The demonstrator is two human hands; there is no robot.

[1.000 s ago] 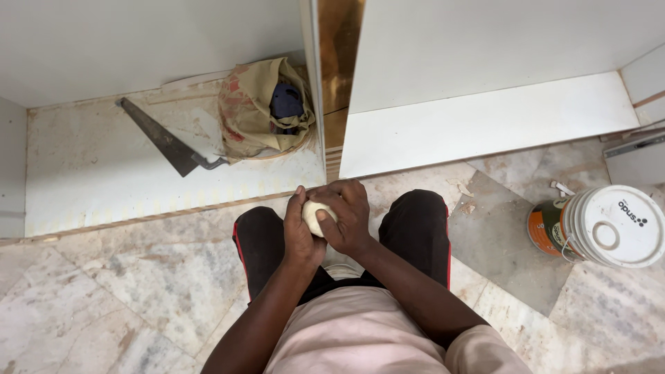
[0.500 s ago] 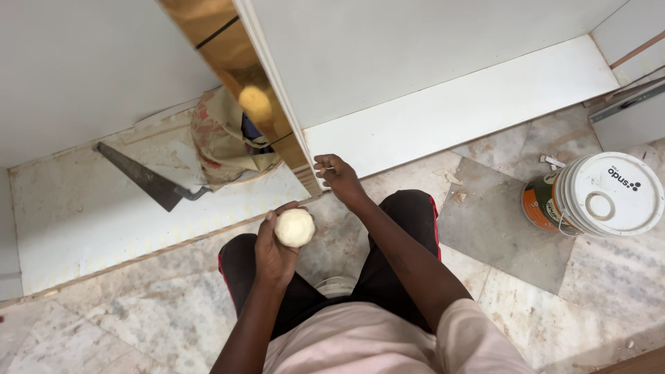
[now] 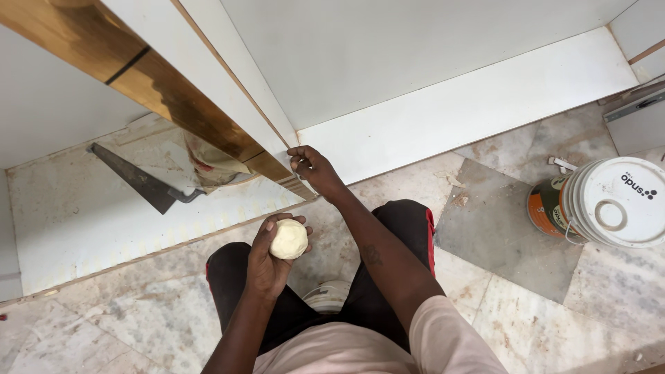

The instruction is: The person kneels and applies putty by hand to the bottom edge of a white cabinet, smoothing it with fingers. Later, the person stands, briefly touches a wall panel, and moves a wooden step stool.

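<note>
My left hand [image 3: 271, 255] cups a pale cream ball of putty [image 3: 288, 239] above my knees. My right hand [image 3: 310, 166] reaches forward, its fingertips pressed against the lower front edge of a white cabinet panel [image 3: 239, 90] that has a bare wooden edge [image 3: 173, 90]. I squat on a marble floor in black trousers.
A hand saw [image 3: 142, 182] and a crumpled stained bag [image 3: 211, 165] lie on the cabinet floor at the left. A white lidded bucket [image 3: 609, 202] stands at the right on the marble floor [image 3: 499, 228]. A white bottom board [image 3: 478, 104] runs across the back.
My hands were together around the ball a second ago. The right hand has left it and reached out to the cabinet panel edge; the left keeps the ball. The view has swung left.
</note>
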